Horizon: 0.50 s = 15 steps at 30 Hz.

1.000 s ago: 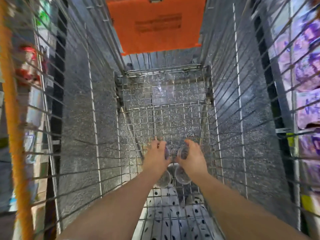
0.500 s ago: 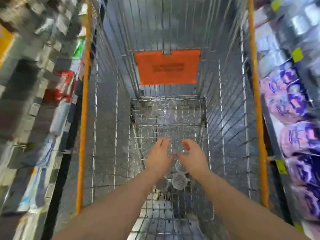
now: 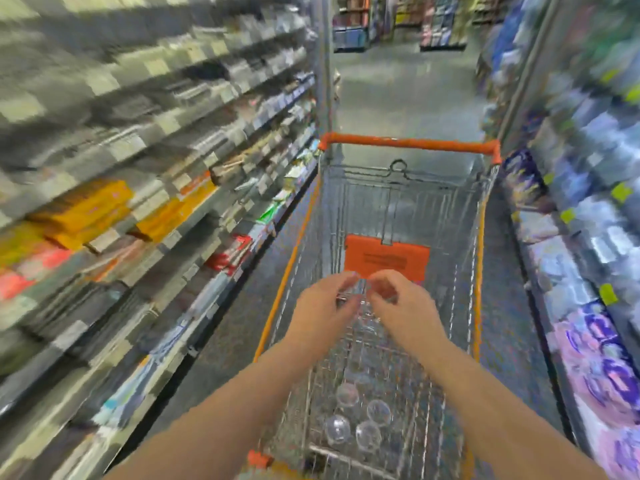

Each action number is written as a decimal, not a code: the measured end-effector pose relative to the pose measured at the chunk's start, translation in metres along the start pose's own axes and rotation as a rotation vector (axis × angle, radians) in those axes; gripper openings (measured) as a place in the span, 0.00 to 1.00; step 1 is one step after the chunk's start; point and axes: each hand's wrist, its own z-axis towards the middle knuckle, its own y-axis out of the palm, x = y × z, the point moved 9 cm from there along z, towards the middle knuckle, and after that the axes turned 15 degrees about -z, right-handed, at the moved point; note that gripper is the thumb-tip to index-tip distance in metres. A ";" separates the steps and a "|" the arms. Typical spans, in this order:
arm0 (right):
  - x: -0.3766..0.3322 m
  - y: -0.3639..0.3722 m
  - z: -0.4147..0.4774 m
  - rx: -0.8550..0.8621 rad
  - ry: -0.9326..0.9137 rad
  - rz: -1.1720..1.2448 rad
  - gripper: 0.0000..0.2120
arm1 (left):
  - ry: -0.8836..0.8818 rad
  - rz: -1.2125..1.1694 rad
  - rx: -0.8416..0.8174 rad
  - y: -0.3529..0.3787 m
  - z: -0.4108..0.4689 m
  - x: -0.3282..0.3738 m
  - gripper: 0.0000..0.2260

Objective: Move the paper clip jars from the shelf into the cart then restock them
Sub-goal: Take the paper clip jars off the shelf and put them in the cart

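Note:
Several small clear paper clip jars (image 3: 358,420) stand close together on the wire floor of the cart (image 3: 479,258), near its front end. My left hand (image 3: 323,311) and my right hand (image 3: 403,311) hover side by side above the cart's middle, well above the jars. Both hands have loosely curved fingers and hold nothing. The frame is blurred by head motion.
The cart has an orange handle bar (image 3: 408,143) at its far end and an orange flap (image 3: 386,256) inside. Stocked shelves (image 3: 138,188) run along the left, packaged goods (image 3: 588,306) along the right. The aisle floor (image 3: 408,88) stretches beyond the cart.
Both hands have let go of the jars and risen out of the cart bottom. The view has swung up from the cart floor to the aisle.

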 end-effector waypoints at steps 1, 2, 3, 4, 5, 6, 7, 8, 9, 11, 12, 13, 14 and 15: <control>-0.024 -0.010 0.000 0.024 -0.056 0.008 0.08 | 0.015 -0.032 0.041 -0.020 -0.005 0.015 0.13; -0.049 -0.018 0.000 0.037 -0.109 0.025 0.07 | 0.034 -0.052 0.080 -0.041 -0.009 0.029 0.12; -0.073 -0.023 0.000 0.039 -0.158 0.043 0.08 | 0.054 -0.062 0.118 -0.064 -0.013 0.043 0.10; -0.098 -0.026 -0.001 0.034 -0.204 0.052 0.09 | 0.072 -0.061 0.158 -0.089 -0.019 0.055 0.08; -0.123 -0.028 -0.002 0.023 -0.249 0.058 0.10 | 0.091 -0.057 0.202 -0.114 -0.025 0.066 0.07; -0.149 -0.029 -0.004 0.011 -0.294 0.072 0.12 | 0.109 -0.047 0.250 -0.141 -0.033 0.076 0.06; -0.175 -0.029 -0.006 0.000 -0.343 0.093 0.13 | 0.127 -0.029 0.303 -0.169 -0.043 0.086 0.06; -0.202 -0.029 -0.009 -0.013 -0.393 0.111 0.13 | 0.146 -0.003 0.353 -0.195 -0.054 0.095 0.07; -0.230 -0.027 -0.013 -0.028 -0.441 0.119 0.12 | 0.164 0.027 0.394 -0.220 -0.067 0.103 0.08; -0.285 -0.021 -0.022 -0.063 -0.544 0.140 0.12 | 0.174 0.074 0.467 -0.269 -0.095 0.115 0.09; -0.314 -0.014 -0.028 -0.089 -0.597 0.156 0.11 | 0.172 0.099 0.507 -0.293 -0.111 0.118 0.09; -0.342 -0.007 -0.035 -0.123 -0.650 0.175 0.10 | 0.176 0.122 0.546 -0.318 -0.128 0.120 0.09; -0.371 0.004 -0.043 -0.160 -0.700 0.193 0.08 | 0.179 0.142 0.587 -0.343 -0.145 0.121 0.10; -0.399 0.014 -0.051 -0.184 -0.746 0.211 0.07 | 0.180 0.154 0.628 -0.368 -0.163 0.120 0.11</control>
